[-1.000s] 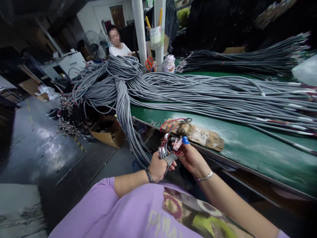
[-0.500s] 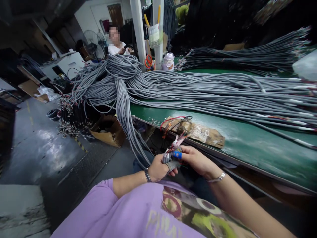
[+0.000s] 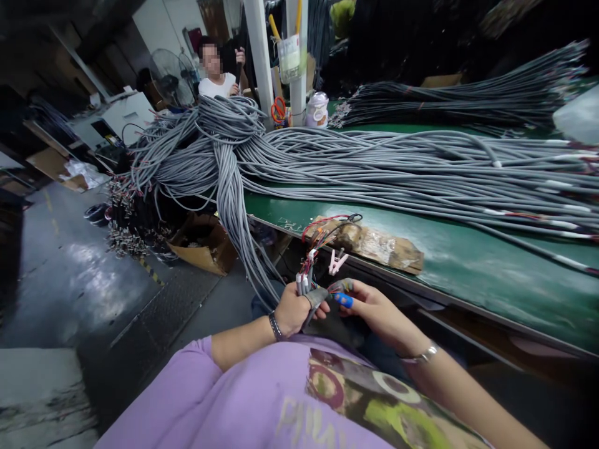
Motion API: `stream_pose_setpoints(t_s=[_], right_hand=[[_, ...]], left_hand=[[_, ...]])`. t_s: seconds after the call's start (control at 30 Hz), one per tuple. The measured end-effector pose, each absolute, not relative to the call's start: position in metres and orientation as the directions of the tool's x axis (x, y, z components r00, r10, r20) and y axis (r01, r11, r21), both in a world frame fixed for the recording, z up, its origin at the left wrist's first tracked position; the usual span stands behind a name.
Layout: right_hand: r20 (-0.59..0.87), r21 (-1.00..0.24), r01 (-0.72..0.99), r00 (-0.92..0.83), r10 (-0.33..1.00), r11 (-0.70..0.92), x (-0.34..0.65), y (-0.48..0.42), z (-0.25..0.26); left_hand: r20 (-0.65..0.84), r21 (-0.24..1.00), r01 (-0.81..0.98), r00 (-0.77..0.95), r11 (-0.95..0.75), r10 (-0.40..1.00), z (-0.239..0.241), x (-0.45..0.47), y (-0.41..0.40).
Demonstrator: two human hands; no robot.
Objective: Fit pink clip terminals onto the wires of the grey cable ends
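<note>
My left hand (image 3: 294, 312) is wrapped round several grey cables (image 3: 302, 285), whose white-banded ends and thin coloured wires stick up above the fist. A taped thumb presses across them. Just to the right, my right hand (image 3: 374, 307) pinches thin coloured wires (image 3: 333, 290) between taped fingertips, one wrapped in blue. Beyond the hands, a pink clothespin (image 3: 336, 262) stands at the bench edge, beside a wooden board (image 3: 390, 249) with tape, red and black leads on it. The grip of the left fingers underneath is partly hidden.
A long bundle of grey cables (image 3: 374, 162) lies along the green bench (image 3: 468, 299) and hangs over its left end. Dark cables (image 3: 444, 103) lie behind. A cardboard box (image 3: 201, 252) is on the floor. A co-worker (image 3: 218, 81) is beyond the cable pile.
My right hand has moved slightly right and down, away from the cable ends, with thin wires between its fingers. The pink clothespin now shows clearly. The co-worker has raised a hand.
</note>
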State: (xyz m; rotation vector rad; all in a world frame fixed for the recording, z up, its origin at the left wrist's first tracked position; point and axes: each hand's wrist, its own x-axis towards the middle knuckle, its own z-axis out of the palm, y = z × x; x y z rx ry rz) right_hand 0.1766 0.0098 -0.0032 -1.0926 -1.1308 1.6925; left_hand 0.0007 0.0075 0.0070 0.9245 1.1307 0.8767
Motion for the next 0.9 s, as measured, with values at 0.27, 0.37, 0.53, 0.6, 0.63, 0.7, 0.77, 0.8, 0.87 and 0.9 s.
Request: stream_pose_setpoints(t_s=[0.27, 0.37, 0.53, 0.6, 0.63, 0.7, 0.77, 0.8, 0.87, 0.9], right_hand=[[-0.083, -0.962, -0.217, -0.345, 0.935, -0.166, 0.165, 0.013, -0.004], [-0.119, -0.958, -0.195, -0.394, 0.911, -0.210, 0.159, 0.014, 0.002], [-0.201, -0.943, -0.195, -0.316, 0.927, -0.271, 0.156, 0.012, 0.003], [-0.248, -0.917, -0.238, -0.286, 0.925, -0.319, 0.158, 0.011, 0.001], [-0.271, -0.901, -0.265, -0.276, 0.922, -0.344, 0.159, 0.011, -0.001], [-0.305, -0.867, -0.326, -0.250, 0.919, -0.377, 0.161, 0.010, -0.002], [-0.324, -0.835, -0.389, -0.225, 0.919, -0.390, 0.163, 0.009, -0.001], [-0.332, -0.820, -0.414, -0.220, 0.917, -0.396, 0.164, 0.009, -0.001], [-0.345, -0.806, -0.426, -0.224, 0.911, -0.410, 0.163, 0.007, 0.001], [-0.346, -0.813, -0.410, -0.230, 0.910, -0.413, 0.162, 0.005, 0.002]], left_hand=[[-0.392, 0.871, -0.135, 0.390, 0.473, 0.833, 0.011, -0.006, 0.007], [-0.434, 0.843, -0.085, 0.475, 0.531, 0.766, 0.011, -0.009, 0.005], [-0.411, 0.868, -0.119, 0.375, 0.483, 0.831, 0.006, -0.009, 0.003], [-0.382, 0.886, -0.142, 0.316, 0.441, 0.868, 0.005, -0.007, 0.003], [-0.372, 0.891, -0.153, 0.294, 0.428, 0.880, 0.004, -0.006, 0.003], [-0.365, 0.892, -0.179, 0.258, 0.415, 0.895, 0.004, -0.004, 0.004], [-0.367, 0.890, -0.202, 0.217, 0.410, 0.905, 0.005, -0.003, 0.004], [-0.369, 0.890, -0.210, 0.194, 0.405, 0.909, 0.005, -0.003, 0.004], [-0.366, 0.895, -0.213, 0.154, 0.392, 0.918, 0.006, -0.002, 0.004], [-0.361, 0.899, -0.208, 0.143, 0.385, 0.921, 0.006, -0.002, 0.004]])
